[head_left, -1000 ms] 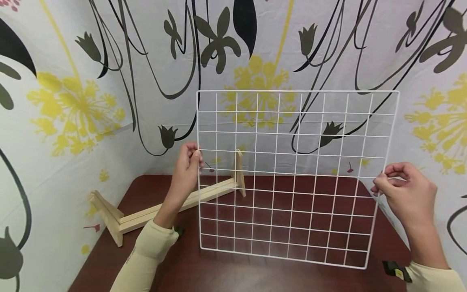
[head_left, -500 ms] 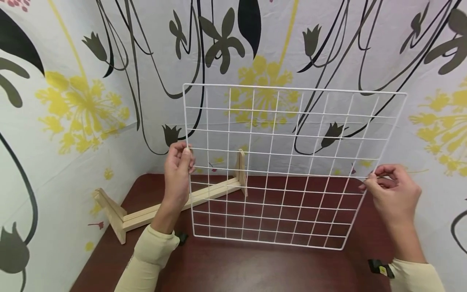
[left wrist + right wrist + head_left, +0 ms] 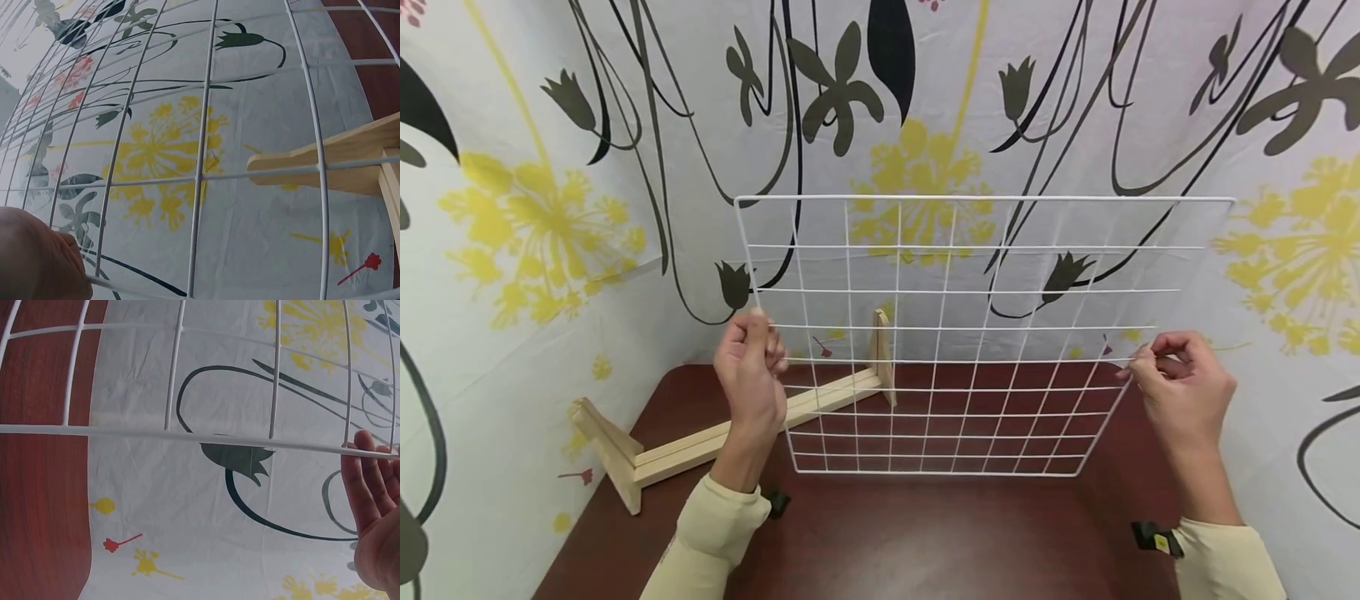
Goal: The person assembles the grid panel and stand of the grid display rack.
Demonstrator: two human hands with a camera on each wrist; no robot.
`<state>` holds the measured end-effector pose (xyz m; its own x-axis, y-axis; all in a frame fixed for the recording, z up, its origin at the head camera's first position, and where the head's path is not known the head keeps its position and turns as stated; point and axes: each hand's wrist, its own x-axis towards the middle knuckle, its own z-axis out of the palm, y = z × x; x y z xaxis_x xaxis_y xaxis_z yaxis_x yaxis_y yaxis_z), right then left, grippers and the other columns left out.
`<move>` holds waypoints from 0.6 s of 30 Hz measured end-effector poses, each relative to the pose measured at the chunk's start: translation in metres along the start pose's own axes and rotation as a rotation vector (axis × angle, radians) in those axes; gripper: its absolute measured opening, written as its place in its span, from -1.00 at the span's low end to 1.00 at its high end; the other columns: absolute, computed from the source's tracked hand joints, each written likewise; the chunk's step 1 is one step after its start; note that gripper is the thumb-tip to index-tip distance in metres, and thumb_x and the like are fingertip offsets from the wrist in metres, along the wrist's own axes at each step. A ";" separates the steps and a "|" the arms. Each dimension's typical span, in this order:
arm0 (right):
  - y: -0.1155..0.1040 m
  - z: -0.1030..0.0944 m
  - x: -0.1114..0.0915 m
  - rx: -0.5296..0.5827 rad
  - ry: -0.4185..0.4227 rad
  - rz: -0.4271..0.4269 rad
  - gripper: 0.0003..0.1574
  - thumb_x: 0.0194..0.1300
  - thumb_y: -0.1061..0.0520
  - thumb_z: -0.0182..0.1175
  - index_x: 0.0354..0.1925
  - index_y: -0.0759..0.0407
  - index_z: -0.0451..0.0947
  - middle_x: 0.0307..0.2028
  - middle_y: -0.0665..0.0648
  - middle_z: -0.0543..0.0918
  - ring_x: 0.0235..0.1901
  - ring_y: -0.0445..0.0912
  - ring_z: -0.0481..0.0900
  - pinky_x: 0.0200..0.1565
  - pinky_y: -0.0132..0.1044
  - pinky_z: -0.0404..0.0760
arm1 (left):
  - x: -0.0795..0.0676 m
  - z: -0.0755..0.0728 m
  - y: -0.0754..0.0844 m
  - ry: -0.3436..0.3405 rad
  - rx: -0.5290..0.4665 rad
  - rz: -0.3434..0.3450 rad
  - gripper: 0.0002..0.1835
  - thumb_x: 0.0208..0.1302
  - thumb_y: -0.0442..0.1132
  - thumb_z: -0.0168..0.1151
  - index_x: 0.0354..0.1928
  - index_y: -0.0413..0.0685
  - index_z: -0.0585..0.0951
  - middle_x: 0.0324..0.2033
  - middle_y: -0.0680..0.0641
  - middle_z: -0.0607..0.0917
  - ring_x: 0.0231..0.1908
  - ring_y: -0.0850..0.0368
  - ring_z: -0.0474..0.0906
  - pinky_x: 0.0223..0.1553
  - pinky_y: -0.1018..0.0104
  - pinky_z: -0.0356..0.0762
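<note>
A white wire grid panel [image 3: 936,473] is held up above the table between both hands, its top edge tilted toward me. My left hand [image 3: 750,375] pinches the left side rod, thumb facing me. At the opposite rod, my right hand [image 3: 1187,387] grips with thumb and fingertips. In the left wrist view, part of the left hand [image 3: 40,256] shows at the lower left corner of the view, beside the wires. The right wrist view has fingers of the right hand [image 3: 378,519] touching the panel's edge rod [image 3: 219,439].
A pale wooden stand [image 3: 692,454], a long bar with an upright foot at each end, stands on the left of the dark red table [image 3: 940,533]. Its middle is partly behind the left arm and the panel. Flower-printed cloth [image 3: 655,342] surrounds the table's back and sides.
The panel has tilted, with its bottom edge swinging up and away and its top edge coming nearer. Both hands have shifted left in the head view and keep their grip.
</note>
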<state>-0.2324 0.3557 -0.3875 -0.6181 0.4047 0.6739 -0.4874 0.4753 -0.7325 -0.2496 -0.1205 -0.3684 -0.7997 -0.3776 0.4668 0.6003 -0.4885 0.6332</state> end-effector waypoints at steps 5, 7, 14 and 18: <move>-0.003 0.002 -0.001 0.006 0.010 -0.008 -0.96 0.32 0.39 0.17 -0.29 0.31 0.53 -0.52 -0.22 0.70 -0.63 -0.37 0.69 -0.65 -0.57 0.39 | 0.001 0.002 0.001 0.051 0.006 0.012 -0.70 0.56 -0.21 0.25 -0.41 -0.13 0.53 -0.66 0.07 0.31 -0.62 0.27 0.11 -0.57 0.34 -0.09; -0.003 0.004 -0.001 0.008 0.011 -0.016 -0.95 0.33 0.39 0.16 -0.28 0.31 0.54 -0.51 -0.23 0.69 -0.62 -0.39 0.70 -0.60 -0.61 0.47 | 0.001 0.002 0.001 0.063 0.000 0.017 -0.70 0.56 -0.22 0.26 -0.41 -0.15 0.53 -0.66 0.07 0.31 -0.61 0.27 0.11 -0.56 0.33 -0.10; -0.003 0.005 -0.007 -0.037 0.029 -0.028 -0.94 0.40 0.33 0.16 -0.27 0.24 0.55 -0.48 -0.33 0.67 -0.58 -0.46 0.67 -0.47 -0.67 0.57 | 0.000 0.004 0.000 0.080 0.004 -0.003 -0.70 0.55 -0.22 0.27 -0.41 -0.18 0.58 -0.69 0.09 0.30 -0.63 0.28 0.09 -0.54 0.28 -0.13; -0.004 0.007 -0.007 -0.095 0.043 -0.053 -0.88 0.43 0.31 0.16 -0.20 0.42 0.55 -0.46 -0.42 0.65 -0.53 -0.53 0.64 -0.42 -0.72 0.54 | 0.000 0.005 0.000 0.081 0.000 0.001 -0.71 0.55 -0.22 0.27 -0.41 -0.14 0.57 -0.68 0.10 0.30 -0.64 0.30 0.08 -0.55 0.30 -0.13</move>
<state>-0.2304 0.3455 -0.3906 -0.5654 0.4091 0.7162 -0.4564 0.5681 -0.6848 -0.2491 -0.1163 -0.3651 -0.7956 -0.4403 0.4162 0.6011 -0.4884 0.6325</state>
